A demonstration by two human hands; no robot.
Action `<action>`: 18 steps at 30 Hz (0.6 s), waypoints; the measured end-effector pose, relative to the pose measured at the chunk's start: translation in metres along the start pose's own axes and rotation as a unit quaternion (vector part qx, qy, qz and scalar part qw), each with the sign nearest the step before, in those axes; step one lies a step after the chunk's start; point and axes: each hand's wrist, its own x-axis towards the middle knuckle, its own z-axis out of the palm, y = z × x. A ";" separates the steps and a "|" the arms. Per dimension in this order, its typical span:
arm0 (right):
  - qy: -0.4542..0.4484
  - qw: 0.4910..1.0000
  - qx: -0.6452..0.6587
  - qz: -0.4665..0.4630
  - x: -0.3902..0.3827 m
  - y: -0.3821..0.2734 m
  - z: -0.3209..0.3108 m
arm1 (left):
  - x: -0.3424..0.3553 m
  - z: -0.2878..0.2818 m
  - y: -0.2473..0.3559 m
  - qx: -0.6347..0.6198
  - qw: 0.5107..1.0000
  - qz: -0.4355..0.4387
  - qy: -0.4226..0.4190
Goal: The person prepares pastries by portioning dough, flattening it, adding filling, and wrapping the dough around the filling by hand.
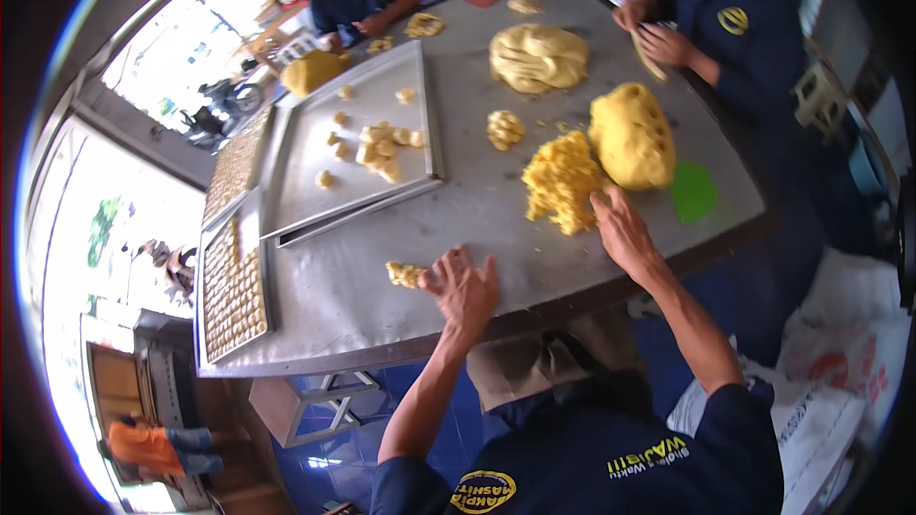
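Note:
My left hand point(463, 294) is over the near part of the metal table, fingers spread and empty. Right by its fingertips lies a small cluster of pale yellow pieces point(405, 274). Farther right, my right hand point(625, 232) reaches to the edge of a crumbly yellow heap point(561, 181), its bent fingers somewhat apart and touching the crumbs. Whether any crumbs are between them is hard to see. Just beyond sits a big smooth yellow lump point(632, 136) with dents in its surface. A green flat scraper point(694, 193) lies beside that lump.
A large pale dough mass point(539, 58) and a small pile of dough pieces point(505, 130) lie farther back. Left is a metal tray point(296, 172) with dough balls, beside trays of rows of small pieces point(235, 294). Co-workers point(358, 0) handle dough across the table and at right point(735, 29).

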 end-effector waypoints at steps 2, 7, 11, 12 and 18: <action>-0.020 0.999 -0.019 0.046 -0.010 0.002 0.008 | -0.021 -0.008 -0.015 -0.039 0.998 0.033 -0.026; 0.007 0.999 -0.026 -0.020 -0.045 -0.044 0.009 | -0.027 -0.015 -0.014 -0.141 0.986 -0.071 -0.047; 0.042 0.996 0.074 -0.016 -0.052 -0.029 0.000 | -0.023 -0.013 -0.004 -0.390 0.905 -0.168 -0.038; 0.037 0.996 0.074 -0.015 -0.054 -0.037 -0.005 | -0.022 -0.022 0.007 -0.390 0.903 -0.172 -0.042; 0.028 0.943 0.328 0.041 -0.048 -0.125 0.002 | -0.029 -0.009 0.044 -0.640 0.742 -0.192 -0.053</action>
